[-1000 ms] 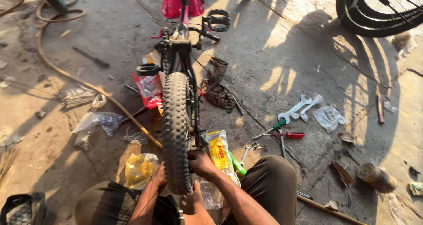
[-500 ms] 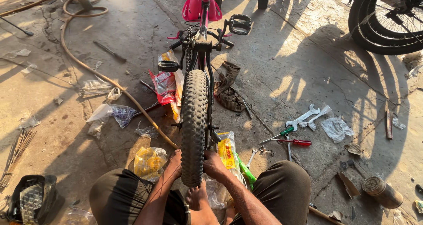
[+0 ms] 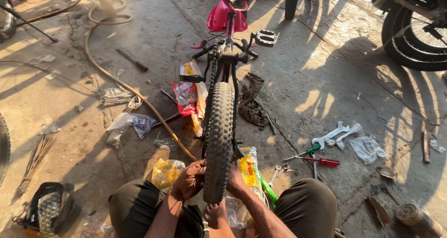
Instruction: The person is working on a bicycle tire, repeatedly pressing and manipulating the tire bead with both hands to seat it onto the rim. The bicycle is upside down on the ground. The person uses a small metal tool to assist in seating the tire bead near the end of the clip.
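Nearest us, our left hand (image 3: 188,181) and right hand (image 3: 236,180) clamp either side of the knobby bicycle tyre (image 3: 219,135), seemingly fully seated on the upturned bike. Beyond lie screwdrivers (image 3: 321,161), wrenches (image 3: 330,135), an air hose (image 3: 135,91); tidying remains.

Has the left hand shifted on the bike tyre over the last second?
No. The left hand stays pressed to the left side of the knobby tyre, just right of the yellow bag, as before. Only the camera view has moved.

Knobby matt rubber tyre (image 3: 219,140) — rough concrete floor (image 3: 326,79)
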